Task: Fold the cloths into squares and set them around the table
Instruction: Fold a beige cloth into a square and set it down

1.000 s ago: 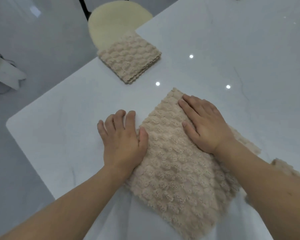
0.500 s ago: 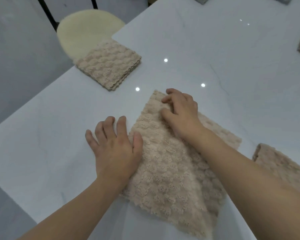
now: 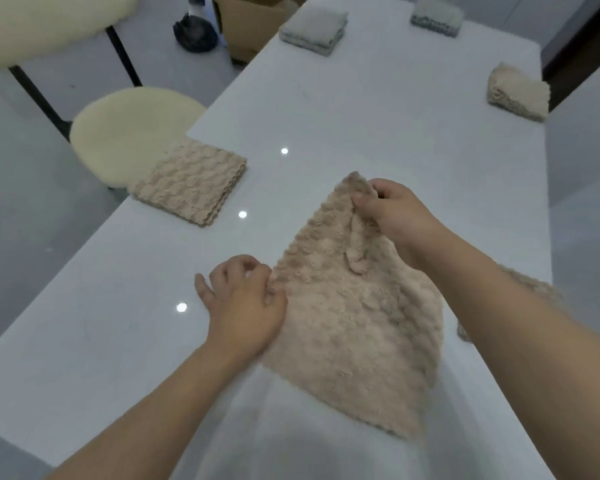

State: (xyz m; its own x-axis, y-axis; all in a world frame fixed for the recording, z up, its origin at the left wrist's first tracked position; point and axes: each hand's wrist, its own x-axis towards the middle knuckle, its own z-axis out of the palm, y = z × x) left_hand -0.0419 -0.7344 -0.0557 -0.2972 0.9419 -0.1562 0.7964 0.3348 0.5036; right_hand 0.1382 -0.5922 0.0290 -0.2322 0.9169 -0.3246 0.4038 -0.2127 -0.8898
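A beige bobbly cloth (image 3: pixel 354 327) lies spread on the white table (image 3: pixel 378 109) in front of me. My right hand (image 3: pixel 392 216) pinches its far corner and lifts it a little, so the edge is rucked up. My left hand (image 3: pixel 246 303) has curled fingers pinching the cloth's left corner at the table surface. A folded beige cloth (image 3: pixel 191 181) lies at the table's left edge. Another folded beige cloth (image 3: pixel 518 91) sits at the far right edge. Two folded grey cloths (image 3: pixel 314 27) (image 3: pixel 437 17) lie at the far end.
A cream round stool (image 3: pixel 129 133) stands by the table's left side, with a second cushioned seat (image 3: pixel 45 22) behind it. A cardboard box (image 3: pixel 250 19) and a dark bag (image 3: pixel 194 32) are on the floor beyond. Another beige cloth (image 3: pixel 537 289) peeks out behind my right forearm.
Both hands went from pressing flat on the cloth to pinching its corners. My right hand has raised the far corner. My view has tilted up, showing the table's far end.
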